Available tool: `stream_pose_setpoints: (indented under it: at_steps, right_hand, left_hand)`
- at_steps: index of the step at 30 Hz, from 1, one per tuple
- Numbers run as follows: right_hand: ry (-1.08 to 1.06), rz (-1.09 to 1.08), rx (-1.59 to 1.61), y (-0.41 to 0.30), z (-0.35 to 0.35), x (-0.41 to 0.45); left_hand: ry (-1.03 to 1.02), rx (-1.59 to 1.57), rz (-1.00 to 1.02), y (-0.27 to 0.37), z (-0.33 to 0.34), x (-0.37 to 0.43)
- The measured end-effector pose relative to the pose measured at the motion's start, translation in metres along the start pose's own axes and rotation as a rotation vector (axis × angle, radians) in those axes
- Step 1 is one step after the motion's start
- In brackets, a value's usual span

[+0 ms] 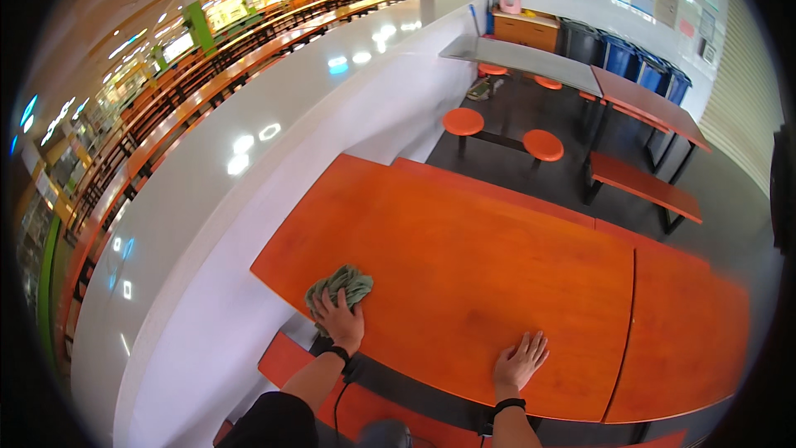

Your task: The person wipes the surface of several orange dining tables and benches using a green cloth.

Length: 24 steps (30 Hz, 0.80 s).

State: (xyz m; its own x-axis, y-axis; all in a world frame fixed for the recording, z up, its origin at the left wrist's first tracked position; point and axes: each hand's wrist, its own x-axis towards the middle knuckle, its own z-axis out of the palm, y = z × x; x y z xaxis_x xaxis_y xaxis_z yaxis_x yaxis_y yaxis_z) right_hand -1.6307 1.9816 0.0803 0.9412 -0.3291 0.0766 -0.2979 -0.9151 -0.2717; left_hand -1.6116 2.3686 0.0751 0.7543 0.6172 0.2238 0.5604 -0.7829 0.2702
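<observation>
A crumpled grey-green cloth (pixel 349 284) lies at the near left edge of an orange tabletop (pixel 460 249). My left hand (pixel 341 322) presses on this cloth, its fingers spread over the folds, and part of the cloth hangs by the table edge. Toward the near right of the same tabletop, my right hand (pixel 521 361) rests palm down with nothing in it. Both wrists wear black bands.
A low white wall with a glossy ledge (pixel 298 102) runs along the left. Orange benches (pixel 367 407) sit below the near edge. Round stools (pixel 463 121), further tables (pixel 647 99) and lidded bins (pixel 619 56) stand beyond.
</observation>
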Motion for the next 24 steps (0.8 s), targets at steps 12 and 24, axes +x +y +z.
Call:
stream_pose_setpoints:
  at_steps: [12,24]
  right_hand:
    - [0.001,0.069,-0.081,-0.004,-0.003,0.001]
    - [0.025,0.047,-0.12,0.008,0.002,0.011]
  left_hand:
    - [0.03,-0.028,-0.005,0.006,-0.004,-0.004]
    - [-0.009,-0.167,0.064,0.001,-0.006,-0.003]
